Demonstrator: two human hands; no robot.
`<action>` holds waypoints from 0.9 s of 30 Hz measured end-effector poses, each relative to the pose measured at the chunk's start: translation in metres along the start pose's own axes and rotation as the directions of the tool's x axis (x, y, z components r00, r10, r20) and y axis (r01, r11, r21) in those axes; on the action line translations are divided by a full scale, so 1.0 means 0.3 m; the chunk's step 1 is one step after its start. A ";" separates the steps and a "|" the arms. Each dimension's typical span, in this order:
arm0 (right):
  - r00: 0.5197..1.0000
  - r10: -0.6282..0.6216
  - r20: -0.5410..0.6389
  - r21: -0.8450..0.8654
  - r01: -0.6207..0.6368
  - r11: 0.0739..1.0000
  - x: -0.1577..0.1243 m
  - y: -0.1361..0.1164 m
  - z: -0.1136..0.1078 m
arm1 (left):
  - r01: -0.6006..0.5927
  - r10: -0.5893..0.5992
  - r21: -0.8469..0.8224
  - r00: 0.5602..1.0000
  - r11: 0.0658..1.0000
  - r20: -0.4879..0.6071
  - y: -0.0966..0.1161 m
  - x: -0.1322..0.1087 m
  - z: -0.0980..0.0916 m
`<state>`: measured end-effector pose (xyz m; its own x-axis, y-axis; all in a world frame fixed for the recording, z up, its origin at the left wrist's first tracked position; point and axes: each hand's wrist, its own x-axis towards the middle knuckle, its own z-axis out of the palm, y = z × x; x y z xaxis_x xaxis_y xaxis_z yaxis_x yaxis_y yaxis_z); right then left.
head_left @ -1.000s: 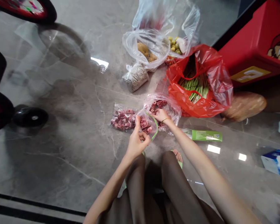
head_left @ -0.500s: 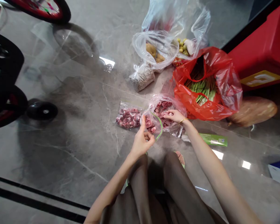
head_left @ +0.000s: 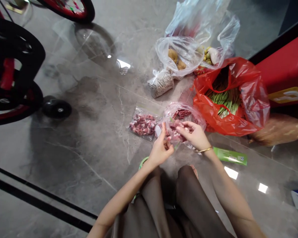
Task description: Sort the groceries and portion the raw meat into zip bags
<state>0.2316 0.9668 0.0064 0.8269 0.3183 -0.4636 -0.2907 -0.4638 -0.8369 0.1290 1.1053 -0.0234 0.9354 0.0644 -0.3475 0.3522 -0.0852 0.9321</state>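
Note:
My left hand is closed on the edge of a clear zip bag with some meat inside. Pinched in the fingers of my right hand are pieces of raw meat, close to the zip bag's mouth. Just behind my right hand lies a thin pinkish plastic bag, spread open, with more dark red meat in it. To the left, a second clear bag of chopped meat lies flat on the floor. My fingers partly hide the zip bag's opening.
Behind the meat stand a tied bag of pale strands, a clear bag with potatoes and a red bag of green stalks. A green packet lies right of my arm. A child's bicycle stands at left.
My right hand has come out of the pinkish bag and moved toward the zip bag, with meat pieces in its fingers. My left hand still holds the zip bag. The whole view has shifted slightly.

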 end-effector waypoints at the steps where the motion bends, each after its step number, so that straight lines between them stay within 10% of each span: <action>1: 0.998 -0.044 -0.049 -0.157 0.035 0.987 -0.008 -0.005 0.032 | -0.005 0.005 -0.001 1.000 1.000 -0.004 -0.002 -0.003 -0.002; 7: 0.995 -0.094 0.030 -0.670 0.090 0.737 0.004 -0.014 0.160 | -0.046 0.046 0.008 0.999 0.999 -0.004 -0.025 -0.016 0.004; 12: 0.940 0.060 0.335 -0.646 0.183 0.741 0.033 0.000 0.163 | -0.061 0.062 0.039 0.998 0.997 -0.007 -0.028 -0.026 0.006; 21: 0.887 -0.218 0.407 -0.313 0.360 0.879 -0.013 0.050 0.128 | -0.026 0.025 -0.029 0.999 0.999 -0.038 0.067 -0.097 -0.012; 27: 0.915 -0.130 0.383 -0.423 0.299 0.856 0.068 0.177 0.014 | -0.110 0.116 -0.040 0.975 0.993 0.192 0.033 -0.024 0.003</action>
<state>0.2310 0.9522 -0.0487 0.6101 0.6679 -0.4263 0.2019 -0.6513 -0.7315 0.1257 1.1032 -0.0117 0.9582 -0.1380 -0.2505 0.2457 -0.0514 0.9680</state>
